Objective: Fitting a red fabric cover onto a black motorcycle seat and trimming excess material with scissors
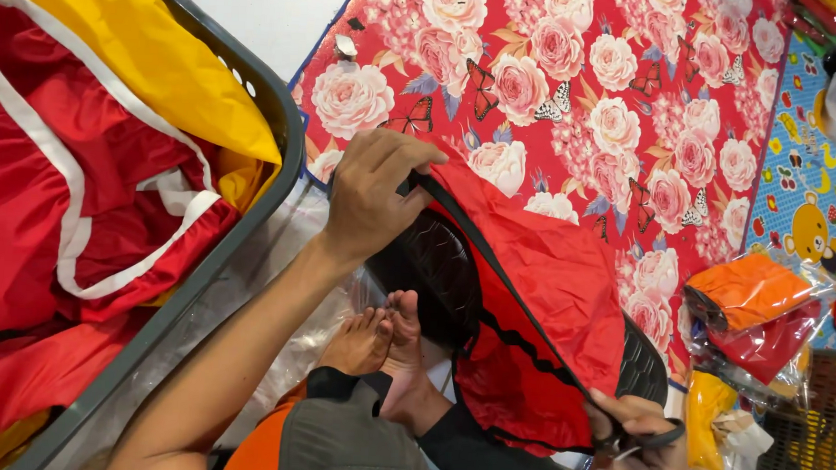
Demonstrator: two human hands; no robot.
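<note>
— What fills the floor from where you stand?

— Mostly the red mat printed with roses and butterflies (625, 103), spread out under everything. Next in size is the grey laundry basket (284, 152) on the person's left, heaped with red cloth trimmed in white (48, 197) and some yellow cloth (152, 40) along its far side.

— And the piece being worked on?

— A red garment with black edging and black mesh (539, 299), stretched slantwise between the two hands, above the person's bare feet (379, 343) (they sit cross-legged on clear plastic sheeting).

— How are the hands?

— Well apart. The left hand (372, 199) is pinched shut on the garment's upper corner, just beside the basket rim. The right hand (640, 452) is low, at the garment's bottom edge, closed around dark-handled scissors (631, 442) whose blades I cannot make out.

— Anything smaller nearby?

— To the right, clear bags of folded clothes: an orange and red one (752, 315), a yellow one (709, 417) below it, touching the mat's edge.
</note>
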